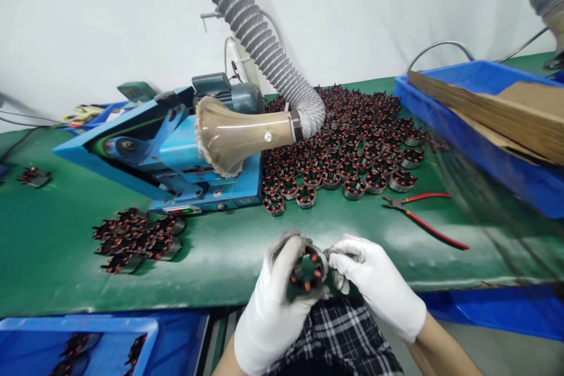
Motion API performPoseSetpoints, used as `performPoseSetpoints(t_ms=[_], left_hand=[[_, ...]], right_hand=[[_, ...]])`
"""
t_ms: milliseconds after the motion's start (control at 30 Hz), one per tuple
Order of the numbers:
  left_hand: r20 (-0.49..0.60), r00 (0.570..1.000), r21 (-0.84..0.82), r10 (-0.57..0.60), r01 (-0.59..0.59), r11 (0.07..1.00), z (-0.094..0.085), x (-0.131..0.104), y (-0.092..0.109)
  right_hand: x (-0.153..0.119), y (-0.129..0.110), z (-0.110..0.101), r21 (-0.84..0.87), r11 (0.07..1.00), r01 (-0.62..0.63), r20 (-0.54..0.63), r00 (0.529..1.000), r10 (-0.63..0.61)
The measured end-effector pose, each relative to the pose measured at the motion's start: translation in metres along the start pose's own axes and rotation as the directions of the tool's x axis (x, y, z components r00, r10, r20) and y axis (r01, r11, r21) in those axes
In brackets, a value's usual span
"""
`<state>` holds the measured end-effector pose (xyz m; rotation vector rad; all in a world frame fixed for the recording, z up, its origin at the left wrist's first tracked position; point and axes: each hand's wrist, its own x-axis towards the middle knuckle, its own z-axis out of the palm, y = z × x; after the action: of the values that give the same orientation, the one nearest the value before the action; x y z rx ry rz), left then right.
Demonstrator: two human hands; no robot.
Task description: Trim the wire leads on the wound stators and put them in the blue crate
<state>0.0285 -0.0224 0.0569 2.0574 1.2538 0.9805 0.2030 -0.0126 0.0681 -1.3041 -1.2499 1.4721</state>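
Observation:
White gloves cover both of my hands, which are close together in front of the bench's near edge. Wrapped around a motor stator [324, 264], my left hand [282, 294] holds it with its open centre and copper windings facing me. My right hand [365, 270] is closed in a pinch right at the stator's right side. What sits between those fingertips, perhaps a wire end, is too small to make out. Beyond the right hand, pliers [396, 202] with red handles lie spread on the green bench [229, 264].
Many stators [348, 141] crowd the bench behind; a smaller group [136, 241] stands at left. A blue machine [176, 147] carries a suction hood [247, 135] and grey hose [264, 35]. A blue bin [480, 153] with cardboard is at right; a blue tray [88, 324] holds stators below left.

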Motion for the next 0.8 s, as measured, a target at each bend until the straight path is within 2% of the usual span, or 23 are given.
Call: performPoseSetpoints(t_ms=[67, 100, 167, 233, 300, 367, 433, 500, 533, 600, 633, 667, 700, 733, 800], left_hand=[[0.006, 1.0, 0.026, -0.007, 0.007, 1.0, 0.003, -0.002, -0.006], [0.043, 0.999, -0.008, -0.027, 0.027, 1.0, 0.004, -0.002, -0.008], [0.156, 0.986, -0.128, -0.065, 0.085, 0.988, 0.004, 0.001, -0.01], [0.261, 0.963, -0.218, -0.071, 0.13, 0.967, 0.004, 0.004, -0.01], [0.266, 0.962, -0.212, -0.065, 0.124, 0.969, 0.008, 0.004, -0.012], [0.164, 0.986, -0.092, -0.038, 0.053, 0.994, 0.014, 0.001, -0.016], [0.095, 0.995, 0.085, 0.043, -0.051, 0.995, 0.022, -0.001, -0.023], [0.149, 0.984, 0.179, 0.097, -0.123, 0.976, 0.026, -0.001, -0.031], [0.194, 0.977, 0.185, 0.085, -0.122, 0.975, 0.027, 0.0, -0.034], [0.279, 0.96, 0.164, 0.01, -0.058, 0.985, 0.026, 0.006, -0.038], [0.31, 0.951, 0.155, -0.021, -0.029, 0.988, 0.024, 0.009, -0.04], [0.332, 0.942, 0.152, -0.04, -0.011, 0.988, 0.023, 0.012, -0.041], [0.353, 0.934, 0.152, -0.047, -0.008, 0.988, 0.021, 0.014, -0.042], [0.374, 0.926, 0.153, -0.044, -0.015, 0.988, 0.02, 0.016, -0.042], [0.414, 0.91, 0.148, -0.033, -0.032, 0.988, 0.019, 0.019, -0.043]], right_hand=[[0.0, 0.002, 0.002, 0.114, 0.991, -0.067, 0.036, 0.997, 0.063], [0.0, 0.004, 0.003, 0.121, 0.99, -0.078, 0.034, 0.997, 0.074], [0.0, 0.008, 0.005, 0.0, 1.0, -0.028, -0.039, 0.999, 0.028], [0.002, 0.013, 0.007, -0.222, 0.973, 0.059, -0.15, 0.984, -0.094], [0.003, 0.021, 0.008, -0.323, 0.944, 0.073, -0.189, 0.972, -0.14], [0.004, 0.031, 0.007, -0.183, 0.983, -0.014, -0.129, 0.992, -0.01], [0.006, 0.04, 0.004, -0.015, 0.99, -0.137, 0.025, 0.99, 0.137], [0.01, 0.046, -0.001, 0.014, 0.98, -0.196, 0.151, 0.97, 0.192], [0.012, 0.047, -0.005, -0.018, 0.98, -0.2, 0.184, 0.962, 0.2], [0.017, 0.045, -0.012, -0.089, 0.979, -0.182, 0.2, 0.96, 0.196], [0.02, 0.041, -0.016, -0.187, 0.975, -0.119, 0.213, 0.964, 0.158], [0.023, 0.038, -0.02, -0.34, 0.94, -0.014, 0.24, 0.965, 0.101], [0.025, 0.033, -0.024, -0.517, 0.847, 0.125, 0.293, 0.955, 0.038], [0.027, 0.029, -0.027, -0.67, 0.69, 0.274, 0.37, 0.929, -0.009], [0.028, 0.021, -0.036, -0.802, 0.347, 0.486, 0.516, 0.857, -0.007]])
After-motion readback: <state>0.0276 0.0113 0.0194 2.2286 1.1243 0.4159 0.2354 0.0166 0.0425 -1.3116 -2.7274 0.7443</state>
